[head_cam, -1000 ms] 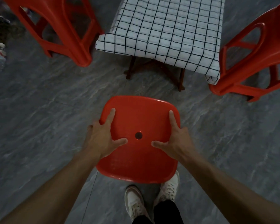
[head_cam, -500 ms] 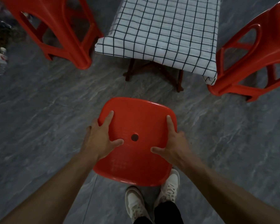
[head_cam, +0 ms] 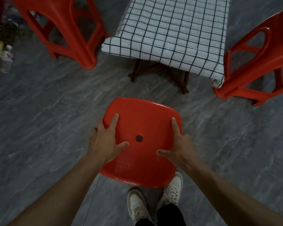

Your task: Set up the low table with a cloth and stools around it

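Head view shows the left hand [head_cam: 107, 142] and right hand [head_cam: 180, 145] both gripping opposite sides of the square red plastic stool seat [head_cam: 141, 141], which lies straight ahead of the person's feet, short of the checked-cloth-covered low surface [head_cam: 170, 30].

The red stool's [head_cam: 142, 124] legs were hidden beneath its seat. Its side edges hid most fingers of the left hand [head_cam: 104, 142] and right hand [head_cam: 181, 147]. The checked cloth [head_cam: 171, 30] ran past the top edge, as did 2 other stools [head_cam: 62, 25] [head_cam: 266, 62]. The bottle's [head_cam: 6, 59] label was too small to read.
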The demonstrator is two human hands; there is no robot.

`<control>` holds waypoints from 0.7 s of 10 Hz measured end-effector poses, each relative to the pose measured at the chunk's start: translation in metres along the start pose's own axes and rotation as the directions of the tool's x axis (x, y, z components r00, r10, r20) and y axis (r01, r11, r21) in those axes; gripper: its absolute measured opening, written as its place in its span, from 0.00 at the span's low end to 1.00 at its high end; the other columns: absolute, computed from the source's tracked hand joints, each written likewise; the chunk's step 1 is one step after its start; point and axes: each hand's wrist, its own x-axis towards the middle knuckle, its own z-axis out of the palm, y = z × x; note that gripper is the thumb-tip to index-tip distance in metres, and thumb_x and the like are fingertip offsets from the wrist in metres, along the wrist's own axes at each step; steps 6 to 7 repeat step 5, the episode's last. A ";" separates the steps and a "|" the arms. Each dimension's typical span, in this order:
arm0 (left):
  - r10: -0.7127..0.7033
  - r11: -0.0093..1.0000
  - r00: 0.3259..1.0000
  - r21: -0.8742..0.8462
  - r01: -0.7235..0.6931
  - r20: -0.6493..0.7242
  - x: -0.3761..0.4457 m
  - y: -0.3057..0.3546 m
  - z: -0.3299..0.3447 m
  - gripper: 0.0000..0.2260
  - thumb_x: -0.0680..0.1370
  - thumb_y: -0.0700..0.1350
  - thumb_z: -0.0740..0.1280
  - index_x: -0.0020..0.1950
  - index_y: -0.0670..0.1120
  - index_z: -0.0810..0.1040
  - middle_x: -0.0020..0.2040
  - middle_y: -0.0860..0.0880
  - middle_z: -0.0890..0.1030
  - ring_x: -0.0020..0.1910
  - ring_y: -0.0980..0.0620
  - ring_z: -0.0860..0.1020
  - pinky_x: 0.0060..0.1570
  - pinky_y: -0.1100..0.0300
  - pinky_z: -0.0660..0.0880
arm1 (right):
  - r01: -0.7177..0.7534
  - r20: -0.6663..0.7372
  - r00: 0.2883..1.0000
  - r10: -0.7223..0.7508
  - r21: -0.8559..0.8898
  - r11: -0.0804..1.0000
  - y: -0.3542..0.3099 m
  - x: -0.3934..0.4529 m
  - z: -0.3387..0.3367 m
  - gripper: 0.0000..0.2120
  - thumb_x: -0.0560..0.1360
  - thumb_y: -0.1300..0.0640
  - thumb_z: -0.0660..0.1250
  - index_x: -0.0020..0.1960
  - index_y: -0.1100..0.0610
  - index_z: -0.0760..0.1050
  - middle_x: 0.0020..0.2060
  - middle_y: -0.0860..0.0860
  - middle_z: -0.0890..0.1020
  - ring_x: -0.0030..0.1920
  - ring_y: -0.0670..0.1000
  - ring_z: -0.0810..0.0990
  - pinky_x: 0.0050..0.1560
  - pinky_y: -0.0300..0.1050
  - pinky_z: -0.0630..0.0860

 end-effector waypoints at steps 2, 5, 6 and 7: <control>-0.005 1.000 1.000 -0.004 0.005 -0.009 0.000 -0.001 0.001 0.50 0.69 0.64 0.73 0.78 0.64 0.41 0.77 0.43 0.49 0.73 0.36 0.58 0.68 0.39 0.66 | 0.008 -0.012 1.000 -0.008 0.000 1.000 0.001 -0.001 0.000 0.65 0.61 0.44 0.81 0.70 0.28 0.27 0.66 0.59 0.63 0.64 0.61 0.72 0.61 0.63 0.75; -0.025 1.000 0.999 -0.005 0.025 -0.041 -0.009 0.009 -0.009 0.52 0.66 0.71 0.70 0.78 0.63 0.39 0.79 0.44 0.48 0.76 0.40 0.54 0.69 0.38 0.64 | 0.058 -0.048 0.997 -0.054 0.094 0.994 -0.025 -0.010 -0.020 0.54 0.68 0.41 0.75 0.76 0.37 0.37 0.73 0.56 0.55 0.71 0.61 0.65 0.65 0.63 0.72; -0.025 1.000 0.999 -0.005 0.025 -0.041 -0.009 0.009 -0.009 0.52 0.66 0.71 0.70 0.78 0.63 0.39 0.79 0.44 0.48 0.76 0.40 0.54 0.69 0.38 0.64 | 0.058 -0.048 0.997 -0.054 0.094 0.994 -0.025 -0.010 -0.020 0.54 0.68 0.41 0.75 0.76 0.37 0.37 0.73 0.56 0.55 0.71 0.61 0.65 0.65 0.63 0.72; -0.025 1.000 0.999 -0.005 0.025 -0.041 -0.009 0.009 -0.009 0.52 0.66 0.71 0.70 0.78 0.63 0.39 0.79 0.44 0.48 0.76 0.40 0.54 0.69 0.38 0.64 | 0.058 -0.048 0.997 -0.054 0.094 0.994 -0.025 -0.010 -0.020 0.54 0.68 0.41 0.75 0.76 0.37 0.37 0.73 0.56 0.55 0.71 0.61 0.65 0.65 0.63 0.72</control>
